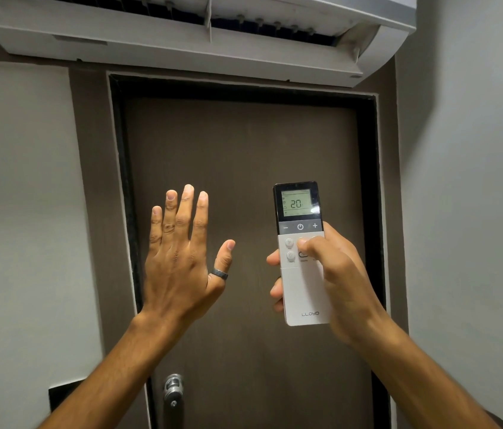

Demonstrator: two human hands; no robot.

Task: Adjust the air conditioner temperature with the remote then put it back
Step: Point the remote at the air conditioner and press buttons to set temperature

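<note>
The right hand wraps around the remote, which stands tall and points up at the air conditioner high above. The left hand is wide open, holding nothing.

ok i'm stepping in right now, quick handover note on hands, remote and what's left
Right hand: holds the remote upright, thumb on the buttons below the power key.
Left hand: empty, open, fingers spread, raised before the door.
Remote screen reads 20; the AC overhead has its flap open.
Done: remote is in hand, pointed up.
Left: finish setting the temperature, then put the remote back; its place is out of view.
</note>
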